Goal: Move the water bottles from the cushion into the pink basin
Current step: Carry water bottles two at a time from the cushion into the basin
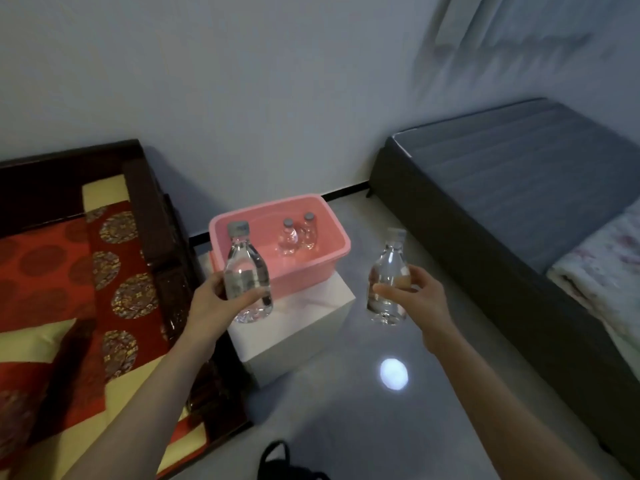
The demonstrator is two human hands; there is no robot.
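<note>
The pink basin (322,268) sits on a white box in the middle of the view. Two clear water bottles (298,237) with grey caps stand inside it at the back. My left hand (214,303) grips a clear water bottle (244,261) upright, just in front of the basin's near-left corner. My right hand (412,299) holds a second clear bottle (389,268) upright, to the right of the basin and above the floor. The red and gold cushion (69,289) lies on the left; no bottle shows on it.
The white box (294,327) under the basin stands on a glossy grey floor. A dark wooden seat frame (152,216) borders the cushion. A grey bed (519,209) with a pale blanket (602,265) fills the right. A black object (287,462) lies at the bottom edge.
</note>
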